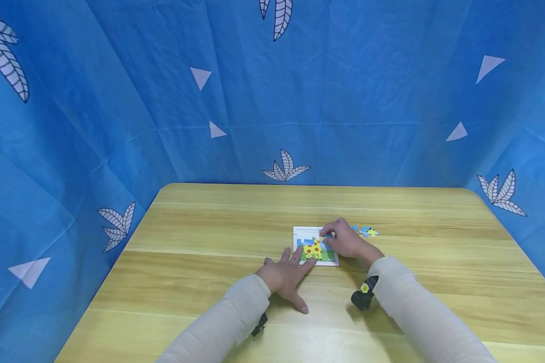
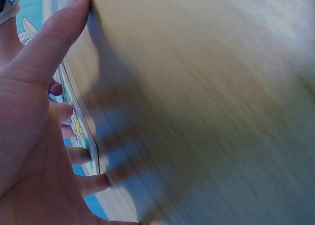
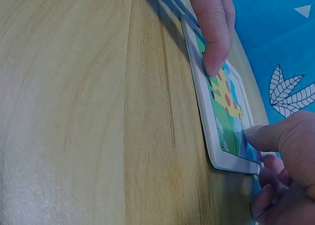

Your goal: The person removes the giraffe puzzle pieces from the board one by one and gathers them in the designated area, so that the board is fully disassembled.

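Hands come first, ours, nearest to us. Our left hand lies flat with straight fingers, its tips pressing the near edge of the puzzle tray. Our right hand curls round and pinches a blue puzzle piece at the tray's far right corner. The tray sits mid-table, its long side running away from us, giraffe head pointing far. If we push crooked, the piece may jam or the tray may slide. Loose pieces wait farther right.

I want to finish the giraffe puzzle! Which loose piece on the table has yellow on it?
The loose piece farthest right, beyond the right hand. It shows a yellow patch on blue; the smaller piece beside it looks plain blue.
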`<act>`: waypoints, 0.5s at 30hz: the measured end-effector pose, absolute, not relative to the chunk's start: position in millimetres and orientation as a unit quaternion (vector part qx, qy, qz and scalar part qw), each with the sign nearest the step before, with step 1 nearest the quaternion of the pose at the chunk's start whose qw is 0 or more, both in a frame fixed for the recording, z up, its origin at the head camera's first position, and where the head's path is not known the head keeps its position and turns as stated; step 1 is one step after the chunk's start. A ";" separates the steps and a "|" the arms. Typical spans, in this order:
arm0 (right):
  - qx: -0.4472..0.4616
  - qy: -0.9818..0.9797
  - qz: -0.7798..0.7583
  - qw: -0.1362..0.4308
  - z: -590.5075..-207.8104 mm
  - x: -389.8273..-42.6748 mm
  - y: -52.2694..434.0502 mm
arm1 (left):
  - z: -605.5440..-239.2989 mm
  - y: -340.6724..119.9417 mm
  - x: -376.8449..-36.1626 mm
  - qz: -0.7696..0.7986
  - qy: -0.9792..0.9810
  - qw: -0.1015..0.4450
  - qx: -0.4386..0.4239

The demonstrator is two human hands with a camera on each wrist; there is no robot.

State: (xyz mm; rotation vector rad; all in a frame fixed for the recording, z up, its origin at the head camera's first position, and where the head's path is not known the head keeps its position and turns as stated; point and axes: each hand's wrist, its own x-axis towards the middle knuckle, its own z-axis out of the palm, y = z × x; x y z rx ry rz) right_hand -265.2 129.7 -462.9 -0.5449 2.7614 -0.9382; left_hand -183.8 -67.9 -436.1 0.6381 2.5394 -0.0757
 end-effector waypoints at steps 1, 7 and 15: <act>-0.180 0.927 -0.316 0.088 -462.9 -265.1 129.7 | -436.1 -67.9 -183.8 -0.028 0.937 0.258 0.236; -0.168 0.930 -0.315 0.088 -462.8 -265.1 129.6 | -435.7 -68.0 -183.8 -0.024 0.936 0.260 0.235; -0.190 0.927 -0.316 0.069 -462.0 -265.2 128.9 | -436.4 -67.9 -183.9 -0.024 0.937 0.259 0.234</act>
